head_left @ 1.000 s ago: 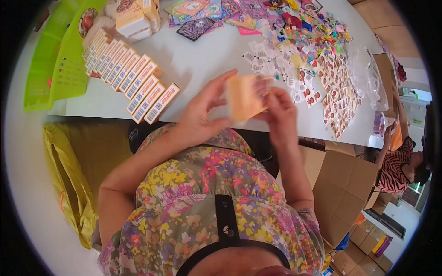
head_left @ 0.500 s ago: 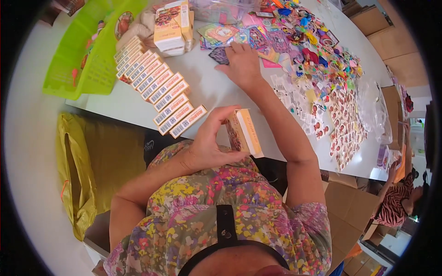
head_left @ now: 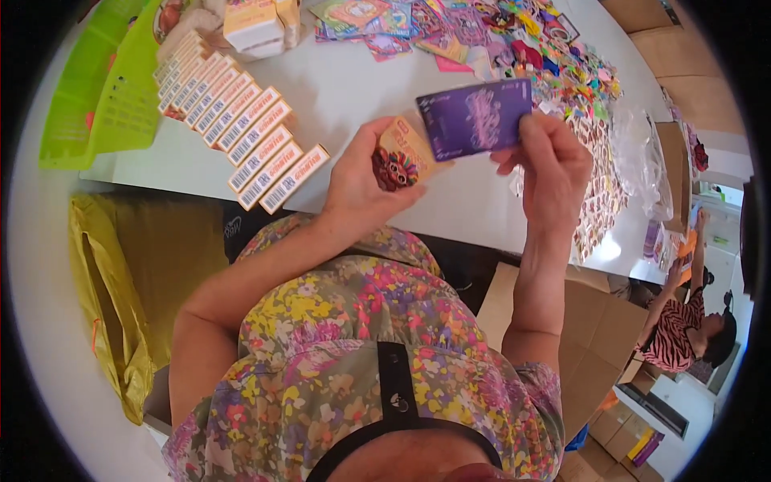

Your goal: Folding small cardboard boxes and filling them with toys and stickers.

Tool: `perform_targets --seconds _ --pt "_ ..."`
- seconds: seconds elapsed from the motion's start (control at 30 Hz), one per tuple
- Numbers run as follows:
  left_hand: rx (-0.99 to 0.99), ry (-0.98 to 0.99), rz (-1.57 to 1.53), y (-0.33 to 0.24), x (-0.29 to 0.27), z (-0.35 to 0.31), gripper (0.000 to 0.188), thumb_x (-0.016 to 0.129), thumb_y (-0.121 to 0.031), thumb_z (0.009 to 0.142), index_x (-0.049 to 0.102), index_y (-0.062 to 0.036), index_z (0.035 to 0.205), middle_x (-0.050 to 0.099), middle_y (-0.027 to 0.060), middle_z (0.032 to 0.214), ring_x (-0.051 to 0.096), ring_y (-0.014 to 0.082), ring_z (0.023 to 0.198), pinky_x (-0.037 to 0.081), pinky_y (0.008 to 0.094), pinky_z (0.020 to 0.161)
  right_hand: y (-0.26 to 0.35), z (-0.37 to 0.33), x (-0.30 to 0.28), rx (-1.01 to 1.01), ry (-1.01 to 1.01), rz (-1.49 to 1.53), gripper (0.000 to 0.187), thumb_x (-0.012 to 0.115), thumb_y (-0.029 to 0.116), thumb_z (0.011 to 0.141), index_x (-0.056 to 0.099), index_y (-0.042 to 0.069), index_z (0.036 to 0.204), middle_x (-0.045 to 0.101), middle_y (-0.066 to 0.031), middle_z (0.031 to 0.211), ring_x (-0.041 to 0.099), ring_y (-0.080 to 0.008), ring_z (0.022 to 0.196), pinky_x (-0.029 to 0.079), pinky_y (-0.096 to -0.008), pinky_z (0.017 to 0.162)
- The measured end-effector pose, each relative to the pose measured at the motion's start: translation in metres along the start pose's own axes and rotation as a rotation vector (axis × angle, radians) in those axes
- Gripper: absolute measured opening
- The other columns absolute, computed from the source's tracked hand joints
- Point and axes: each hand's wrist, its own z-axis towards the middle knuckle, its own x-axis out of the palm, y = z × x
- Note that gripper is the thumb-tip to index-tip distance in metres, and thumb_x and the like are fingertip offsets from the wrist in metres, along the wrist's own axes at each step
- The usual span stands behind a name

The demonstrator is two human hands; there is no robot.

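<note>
In my left hand (head_left: pixel 361 178) is a small printed cardboard box (head_left: pixel 401 157), tilted, with a colourful cartoon figure on its face. My right hand (head_left: pixel 550 165) pinches a dark purple card (head_left: pixel 476 119) by its right end, close beside the box; the card's left edge overlaps the box's right side in view. Whether the box is open at that end cannot be made out. Beyond my hands lies a loose pile of colourful cards (head_left: pixel 377 22). A slanting row of similar narrow boxes (head_left: pixel 273 157) stands to the left, side by side.
A lime green plastic basket (head_left: pixel 120 120) sits at the far left, near stacked white and orange boxes (head_left: pixel 255 28). Small colourful trinkets (head_left: pixel 562 68), sticker sheets (head_left: pixel 598 193) and clear plastic bags (head_left: pixel 642 173) cover the right. Cardboard boxes (head_left: pixel 602 337) and another person (head_left: pixel 683 329) are beyond.
My right hand has drawn back from the card pile and now holds a purple card. My left hand has raised and turned the box. The whole view has shifted slightly.
</note>
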Motion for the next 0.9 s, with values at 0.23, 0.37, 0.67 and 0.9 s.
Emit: perform_targets --seconds 0.23,0.37,0.67,0.9 --pt "0.153 -0.058 0.349 0.001 0.002 -0.002 0.071 0.080 -0.008 0.064 0.047 -0.0049 0.126 0.055 0.0136 0.107 0.056 0.0298 0.098 0.048 0.0373 0.086 -0.019 -0.036 -0.010 -0.263 -0.174 -0.398 0.015 0.066 -0.003 0.087 0.067 -0.006 0.101 0.069 -0.0099 0.084 0.069 -0.0153 0.070 0.057 -0.0241 0.063" --pt "0.247 -0.081 0.545 -0.008 0.002 -0.003 0.067 0.080 -0.008 0.063 0.050 -0.0081 0.123 0.055 0.0128 0.105 0.054 0.0328 0.092 0.047 0.0395 0.081 -0.015 -0.042 -0.011 -0.262 -0.167 -0.413 0.015 0.066 -0.002 0.087 0.067 -0.006 0.102 0.069 -0.0094 0.083 0.069 -0.0150 0.069 0.056 -0.0235 0.061" --pt "0.370 -0.016 0.544 -0.009 0.003 -0.005 0.068 0.080 -0.004 0.058 0.052 -0.0054 0.121 0.057 0.0140 0.106 0.055 0.0337 0.095 0.047 0.0406 0.080 -0.029 -0.040 0.004 -0.445 0.021 -0.763 0.021 0.074 -0.003 0.075 0.069 0.002 0.095 0.065 -0.0072 0.084 0.064 -0.0147 0.075 0.051 -0.0274 0.063" --pt "0.314 0.037 0.460 -0.001 0.002 -0.005 0.071 0.080 0.000 0.057 0.051 -0.0044 0.122 0.055 0.0145 0.110 0.056 0.0310 0.100 0.048 0.0374 0.084 -0.047 -0.044 0.010 -0.190 0.028 -0.649 0.032 0.079 0.003 0.071 0.056 0.005 0.094 0.062 -0.0052 0.090 0.062 -0.0161 0.079 0.050 -0.0281 0.063"
